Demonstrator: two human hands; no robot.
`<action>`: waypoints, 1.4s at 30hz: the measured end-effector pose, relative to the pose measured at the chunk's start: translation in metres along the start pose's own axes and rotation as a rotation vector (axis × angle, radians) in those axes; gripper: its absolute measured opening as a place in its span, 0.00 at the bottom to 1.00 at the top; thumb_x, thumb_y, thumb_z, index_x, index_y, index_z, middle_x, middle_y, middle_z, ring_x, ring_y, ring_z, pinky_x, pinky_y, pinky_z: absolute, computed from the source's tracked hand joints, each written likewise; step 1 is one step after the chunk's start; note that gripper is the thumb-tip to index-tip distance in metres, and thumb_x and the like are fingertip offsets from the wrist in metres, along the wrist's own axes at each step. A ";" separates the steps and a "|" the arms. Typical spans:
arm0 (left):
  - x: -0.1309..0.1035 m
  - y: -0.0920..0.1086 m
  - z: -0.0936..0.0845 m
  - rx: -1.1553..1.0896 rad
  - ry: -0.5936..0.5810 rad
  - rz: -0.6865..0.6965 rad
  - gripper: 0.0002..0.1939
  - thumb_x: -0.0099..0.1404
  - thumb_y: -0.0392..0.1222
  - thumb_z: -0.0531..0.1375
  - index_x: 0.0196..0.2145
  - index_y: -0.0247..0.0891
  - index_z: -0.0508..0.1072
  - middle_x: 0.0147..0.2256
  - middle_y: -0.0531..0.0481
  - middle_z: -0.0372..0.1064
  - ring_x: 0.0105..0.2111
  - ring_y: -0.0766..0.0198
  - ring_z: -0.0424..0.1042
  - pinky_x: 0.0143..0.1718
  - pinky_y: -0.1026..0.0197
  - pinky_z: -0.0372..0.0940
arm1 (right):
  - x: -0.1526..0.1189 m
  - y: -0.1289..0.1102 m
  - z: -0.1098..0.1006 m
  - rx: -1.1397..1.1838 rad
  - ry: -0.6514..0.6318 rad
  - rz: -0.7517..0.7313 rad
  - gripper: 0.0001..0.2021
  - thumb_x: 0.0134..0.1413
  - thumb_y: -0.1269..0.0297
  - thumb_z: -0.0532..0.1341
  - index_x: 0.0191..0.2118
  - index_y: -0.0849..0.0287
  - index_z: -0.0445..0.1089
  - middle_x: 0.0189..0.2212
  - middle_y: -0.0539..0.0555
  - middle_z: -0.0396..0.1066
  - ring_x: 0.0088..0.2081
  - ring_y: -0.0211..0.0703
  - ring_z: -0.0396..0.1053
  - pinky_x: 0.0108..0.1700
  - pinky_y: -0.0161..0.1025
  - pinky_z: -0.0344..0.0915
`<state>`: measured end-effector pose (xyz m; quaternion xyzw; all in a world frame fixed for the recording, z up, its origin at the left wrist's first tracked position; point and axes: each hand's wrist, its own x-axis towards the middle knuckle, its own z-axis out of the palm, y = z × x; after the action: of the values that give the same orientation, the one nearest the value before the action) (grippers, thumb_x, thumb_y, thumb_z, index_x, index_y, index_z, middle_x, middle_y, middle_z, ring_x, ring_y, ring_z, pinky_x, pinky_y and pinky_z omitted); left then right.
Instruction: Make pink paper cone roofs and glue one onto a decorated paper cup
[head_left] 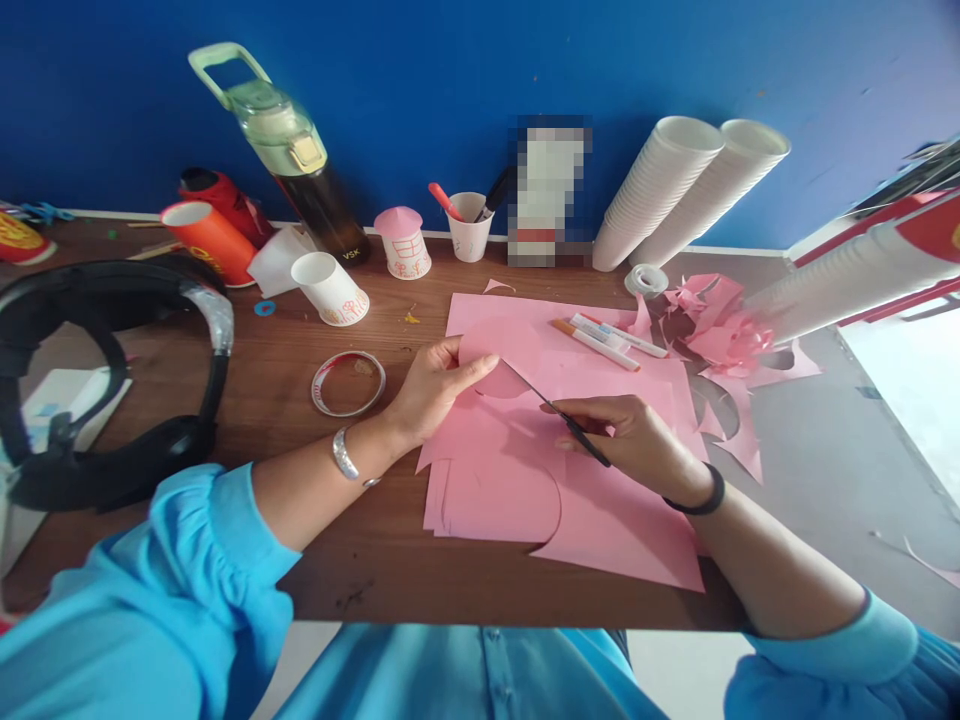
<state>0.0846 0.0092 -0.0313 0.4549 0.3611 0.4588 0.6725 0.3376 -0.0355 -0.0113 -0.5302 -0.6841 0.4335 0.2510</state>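
My left hand [451,382] pinches a round pink paper disc [514,345] by its left edge, thumb on top. In my right hand [626,435] is a pair of scissors [579,435] with dark handles. Their thin blades point up and left, with the tips at the disc near my left thumb. Whether the blades are parted I cannot tell. Beneath both hands lie pink paper sheets [630,530], one with a curved cut edge. Two markers [596,342] rest on the paper beyond my right hand.
White paper cup stacks [660,190] stand by the blue wall, near a tape roll [646,281] and pink scraps [720,320]. Left are a cardboard ring [349,384], a decorated cup [330,288], a pink-roofed cup [405,245], a bottle [300,160] and a black headset [112,390].
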 end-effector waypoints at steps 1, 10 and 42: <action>0.000 0.000 0.000 0.001 -0.003 0.000 0.09 0.63 0.47 0.69 0.35 0.38 0.80 0.34 0.50 0.77 0.33 0.62 0.74 0.36 0.61 0.67 | 0.000 0.000 0.000 -0.004 -0.001 -0.002 0.18 0.50 0.59 0.68 0.47 0.57 0.83 0.42 0.56 0.84 0.35 0.46 0.79 0.36 0.38 0.78; 0.000 0.000 0.000 0.020 -0.001 0.007 0.09 0.62 0.47 0.69 0.34 0.39 0.80 0.34 0.51 0.77 0.33 0.63 0.74 0.37 0.61 0.67 | -0.001 -0.002 -0.001 -0.005 0.001 -0.010 0.17 0.51 0.60 0.67 0.47 0.58 0.83 0.39 0.56 0.84 0.33 0.44 0.79 0.33 0.36 0.78; 0.001 0.009 0.007 -0.075 0.137 0.046 0.11 0.57 0.46 0.72 0.33 0.38 0.80 0.30 0.52 0.78 0.30 0.64 0.74 0.33 0.63 0.67 | -0.005 0.003 -0.020 -0.918 0.302 -0.284 0.16 0.59 0.70 0.60 0.53 0.57 0.70 0.48 0.61 0.79 0.46 0.54 0.78 0.34 0.41 0.69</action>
<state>0.0886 0.0101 -0.0208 0.4051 0.3785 0.5173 0.6520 0.3564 -0.0336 -0.0037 -0.5446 -0.8255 -0.0319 0.1448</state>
